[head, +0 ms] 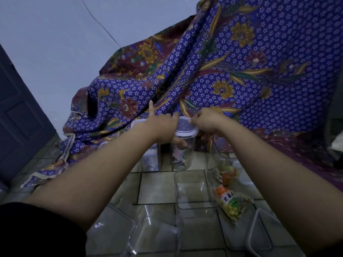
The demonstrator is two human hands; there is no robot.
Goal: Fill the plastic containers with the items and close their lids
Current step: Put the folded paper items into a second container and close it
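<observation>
A tall clear plastic container [182, 156] stands on the tiled floor with paper-like items inside and a pale lid [185, 129] on top. My left hand [163, 128] wraps around its upper part, thumb below the lid, index finger pointing up. My right hand [206, 120] pinches the lid's right rim with closed fingers. Colourful snack packets [231, 199] lie on the floor at the right, between the containers.
Several empty clear containers [193, 190] sit on the floor near me, and a loose lid [259, 230] lies at the lower right. A purple patterned cloth [241, 71] drapes behind the jar. A dark door [20, 115] is at the left.
</observation>
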